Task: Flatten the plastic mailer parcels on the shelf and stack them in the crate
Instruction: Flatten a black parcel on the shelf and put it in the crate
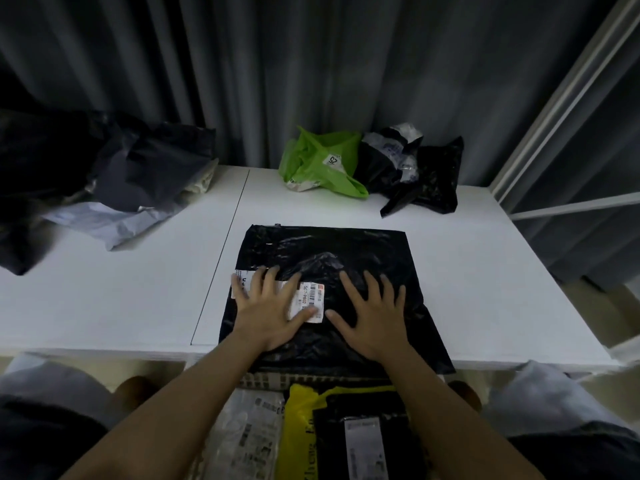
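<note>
Pressing down with spread, straight fingers, the left hand (268, 311) and right hand (372, 315) lie flat on the black mailer (325, 251) near the front edge of the white shelf (485, 271), likely to push trapped air out so it stacks level; neither hand grips anything. The left palm covers part of its shipping label (310, 301), whose print is unreadable. Below the shelf, the stacked mailers (311, 434) hide the crate itself.

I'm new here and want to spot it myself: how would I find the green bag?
Look to the back edge of the white shelf, right of centre. The green mailer lies crumpled against a black mailer; it is the only bright green one.
</note>
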A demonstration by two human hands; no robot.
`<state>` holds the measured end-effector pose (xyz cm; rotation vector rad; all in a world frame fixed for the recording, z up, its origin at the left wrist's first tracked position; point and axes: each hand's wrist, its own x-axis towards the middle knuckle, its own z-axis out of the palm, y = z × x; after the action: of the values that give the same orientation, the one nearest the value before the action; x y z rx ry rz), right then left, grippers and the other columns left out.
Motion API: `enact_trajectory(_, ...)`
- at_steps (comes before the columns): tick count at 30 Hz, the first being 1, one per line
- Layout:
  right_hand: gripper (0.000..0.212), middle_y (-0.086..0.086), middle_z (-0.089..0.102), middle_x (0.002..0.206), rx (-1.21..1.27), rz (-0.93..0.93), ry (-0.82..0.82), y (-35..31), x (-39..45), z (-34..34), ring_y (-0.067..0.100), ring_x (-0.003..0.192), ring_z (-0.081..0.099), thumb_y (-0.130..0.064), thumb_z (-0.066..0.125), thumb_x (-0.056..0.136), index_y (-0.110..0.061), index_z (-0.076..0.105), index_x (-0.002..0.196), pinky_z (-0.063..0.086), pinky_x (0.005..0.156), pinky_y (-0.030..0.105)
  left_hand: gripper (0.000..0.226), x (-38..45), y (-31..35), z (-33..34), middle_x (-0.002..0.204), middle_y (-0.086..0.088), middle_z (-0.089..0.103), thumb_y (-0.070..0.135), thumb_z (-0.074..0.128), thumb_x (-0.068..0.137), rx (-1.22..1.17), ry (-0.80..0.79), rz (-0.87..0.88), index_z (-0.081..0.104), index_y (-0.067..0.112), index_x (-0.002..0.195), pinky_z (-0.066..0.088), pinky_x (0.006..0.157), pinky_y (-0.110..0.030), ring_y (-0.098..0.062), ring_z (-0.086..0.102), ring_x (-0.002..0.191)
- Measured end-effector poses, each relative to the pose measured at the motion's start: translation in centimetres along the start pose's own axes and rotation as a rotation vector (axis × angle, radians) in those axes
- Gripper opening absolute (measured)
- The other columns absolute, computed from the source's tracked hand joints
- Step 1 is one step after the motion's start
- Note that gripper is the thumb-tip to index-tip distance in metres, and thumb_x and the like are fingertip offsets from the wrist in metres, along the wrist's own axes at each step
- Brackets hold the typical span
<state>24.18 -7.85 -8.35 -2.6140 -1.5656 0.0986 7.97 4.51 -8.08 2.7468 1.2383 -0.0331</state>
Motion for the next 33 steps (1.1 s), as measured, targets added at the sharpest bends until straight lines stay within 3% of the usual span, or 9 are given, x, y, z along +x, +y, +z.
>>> enact_trajectory(3,0.081,0.000,-0.022,0.158,-0.003,-0.019,-0.065,-0.4,3.2,0.1,0.037,0.141,-0.026,-0.085,0.005,0.073,-0.052,-0.015,0.145,-0.014,0.109,0.066,0.086,2.9,0.0,-0.4,0.155,0.000,-0.029,0.085,0.000,0.071,-0.037,-0.063,-0.023,-0.022,0.046,0.144,-0.014,0.105,-0.068,-0.034,-0.033,0.139)
enact_trajectory(5,0.080,-0.002,-0.031,0.155,-0.012,-0.021,-0.117,-0.4,4.9,0.6,0.037,0.139,-0.032,-0.086,0.005,0.072,-0.054,-0.019,0.142,-0.016,0.107,0.067,0.085,4.4,-0.1,0.1,0.150,0.001,-0.039,0.085,-0.002,0.070,-0.022,-0.110,-0.026,-0.026,0.046,0.142,-0.014,0.104,-0.071,-0.036,-0.039,0.134)
enact_trajectory(9,0.081,-0.005,-0.035,0.152,-0.010,0.004,-0.208,0.0,6.1,1.3,0.038,0.138,-0.033,-0.089,0.003,0.069,-0.057,-0.021,0.140,-0.018,0.106,0.066,0.083,5.4,-0.3,1.1,0.149,0.002,-0.040,0.085,-0.006,0.069,0.002,-0.146,-0.021,-0.026,0.049,0.141,-0.014,0.104,-0.072,-0.037,-0.037,0.135)
enact_trajectory(17,0.082,-0.002,-0.030,0.155,-0.025,0.019,-0.238,-0.2,6.2,1.1,0.037,0.139,-0.031,-0.089,0.004,0.069,-0.056,-0.018,0.141,-0.018,0.106,0.067,0.079,5.7,-0.3,0.9,0.153,0.000,-0.034,0.084,0.001,0.076,0.015,-0.173,-0.017,-0.022,0.048,0.143,-0.015,0.104,-0.070,-0.036,-0.035,0.137)
enact_trajectory(21,0.082,-0.002,-0.029,0.156,-0.018,0.046,-0.297,-0.5,5.8,0.4,0.037,0.140,-0.030,-0.089,0.009,0.072,-0.055,-0.017,0.143,-0.016,0.107,0.067,0.083,5.3,-0.5,0.2,0.150,-0.004,-0.038,0.084,0.004,0.078,0.042,-0.183,-0.079,-0.028,0.041,0.142,-0.018,0.104,-0.067,-0.034,-0.037,0.136)
enact_trajectory(24,0.085,0.000,-0.028,0.156,-0.045,0.090,-0.380,-0.8,5.3,-0.5,0.039,0.141,-0.025,-0.089,0.011,0.073,-0.051,-0.017,0.144,-0.010,0.108,0.068,0.078,3.4,-0.6,-0.7,0.157,-0.007,-0.025,0.072,0.012,0.089,0.048,-0.064,-0.129,-0.021,0.032,0.148,-0.014,0.109,-0.061,-0.031,-0.024,0.143)
enact_trajectory(27,0.086,0.005,-0.017,0.160,-0.125,0.128,-0.437,-1.7,4.1,-2.0,0.044,0.143,-0.010,-0.086,0.011,0.077,-0.044,-0.014,0.148,0.011,0.108,0.068,0.066,0.8,-0.6,-1.8,0.157,-0.011,0.009,0.058,0.022,0.096,0.047,0.074,-0.145,0.008,0.024,0.151,0.006,0.114,-0.053,-0.029,0.010,0.143)
enact_trajectory(30,0.083,0.007,-0.003,0.160,-0.162,0.183,-0.458,-2.7,2.1,-3.5,0.044,0.141,0.007,-0.082,0.011,0.083,-0.038,-0.006,0.151,0.032,0.101,0.059,0.053,-1.6,-0.7,-2.9,0.136,-0.012,0.035,0.052,0.026,0.098,0.129,0.162,-0.177,0.032,0.015,0.134,0.028,0.100,-0.043,-0.029,0.035,0.122)
enact_trajectory(33,0.080,0.011,0.009,0.157,-0.150,0.165,-0.396,-3.3,-0.5,-4.0,0.040,0.136,0.025,-0.075,0.017,0.088,-0.029,0.009,0.153,0.037,0.100,0.048,0.050,-3.5,-1.0,-3.2,0.128,-0.011,0.039,0.052,0.032,0.096,0.068,0.176,-0.279,0.037,0.011,0.125,0.032,0.093,-0.040,-0.030,0.038,0.116)
